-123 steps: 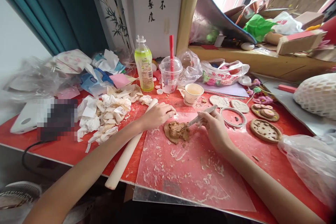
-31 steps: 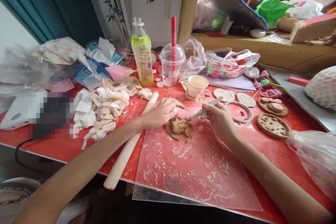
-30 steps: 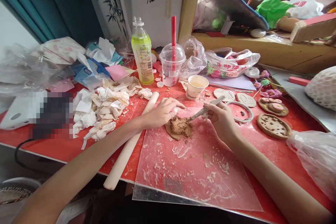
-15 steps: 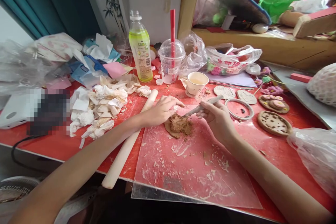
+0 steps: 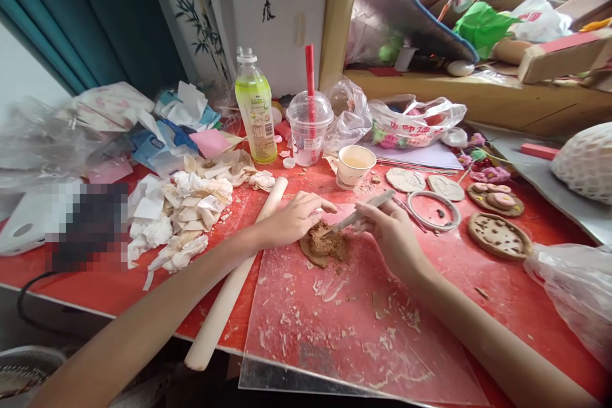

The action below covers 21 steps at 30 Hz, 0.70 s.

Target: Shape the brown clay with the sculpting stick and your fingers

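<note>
My right hand [image 5: 389, 229] grips a grey, pencil-like modelling tool [image 5: 366, 209] between thumb and fingers. The tool slants down to the left, its tip at a rough, crumbly lump of brown clay [image 5: 329, 245]. That clay lies on a clear plastic sheet [image 5: 354, 331] strewn with dried bits. At the far left edge of the clay is my left hand [image 5: 296, 220], palm down, index finger stretched out and the other fingers partly hidden. It appears to touch the clay's edge. A pale wooden rolling pin [image 5: 229, 293] lies beneath my left forearm.
Crumpled tissues [image 5: 184, 204] are heaped at left. Behind the clay stand a paper cup [image 5: 354, 169] of liquid, a domed plastic cup [image 5: 308, 131] with red straw, and a green drink bottle [image 5: 255, 118]. To the right lie a ring [image 5: 434, 210] and several decorated clay discs [image 5: 500, 236].
The camera has tilted up slightly, so the table sits lower in view. My right hand still holds the tool at the clay, and my left hand stays beside it.
</note>
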{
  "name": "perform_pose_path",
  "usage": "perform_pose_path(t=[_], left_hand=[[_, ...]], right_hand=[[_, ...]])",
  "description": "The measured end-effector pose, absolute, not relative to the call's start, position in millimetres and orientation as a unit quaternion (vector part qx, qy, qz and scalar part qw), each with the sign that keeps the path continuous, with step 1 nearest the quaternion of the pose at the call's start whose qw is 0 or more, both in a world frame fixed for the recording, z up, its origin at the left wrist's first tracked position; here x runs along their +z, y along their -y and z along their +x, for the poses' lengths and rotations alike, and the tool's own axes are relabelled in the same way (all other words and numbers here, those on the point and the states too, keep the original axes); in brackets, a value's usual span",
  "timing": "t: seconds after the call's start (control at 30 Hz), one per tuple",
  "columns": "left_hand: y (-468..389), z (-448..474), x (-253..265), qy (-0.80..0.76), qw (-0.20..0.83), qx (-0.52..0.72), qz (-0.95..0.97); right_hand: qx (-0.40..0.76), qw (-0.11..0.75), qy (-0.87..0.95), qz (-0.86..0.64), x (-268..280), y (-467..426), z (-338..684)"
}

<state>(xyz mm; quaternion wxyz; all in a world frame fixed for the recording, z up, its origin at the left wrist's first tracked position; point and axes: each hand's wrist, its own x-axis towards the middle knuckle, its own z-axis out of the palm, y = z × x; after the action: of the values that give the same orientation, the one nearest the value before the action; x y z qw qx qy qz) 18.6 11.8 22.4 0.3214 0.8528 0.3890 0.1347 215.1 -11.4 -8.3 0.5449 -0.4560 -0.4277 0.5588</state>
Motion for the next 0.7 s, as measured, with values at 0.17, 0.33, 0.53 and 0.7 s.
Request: perform_pose_path(t=[0.17, 0.33, 0.53, 0.7], left_hand=[[-11.3, 17.9, 22.8, -0.387, 0.321, 0.130, 0.855], [-11.7, 18.1, 22.6, -0.391, 0.325, 0.132, 0.851], [-12.3, 17.9, 21.8, -0.389, 0.312, 0.133, 0.857], [-12.1, 18.9, 22.4, -0.393, 0.318, 0.134, 0.852]], right_hand=[[0.539, 0.600, 0.388, -0.446, -5.2, 10.5, 218.8], [0.552, 0.550, 0.428, -0.458, -4.7, 13.6, 214.1], [0.508, 0.591, 0.429, -0.456, -4.5, 12.1, 217.4], [0.521, 0.549, 0.460, -0.463, -5.4, 14.8, 212.7]])
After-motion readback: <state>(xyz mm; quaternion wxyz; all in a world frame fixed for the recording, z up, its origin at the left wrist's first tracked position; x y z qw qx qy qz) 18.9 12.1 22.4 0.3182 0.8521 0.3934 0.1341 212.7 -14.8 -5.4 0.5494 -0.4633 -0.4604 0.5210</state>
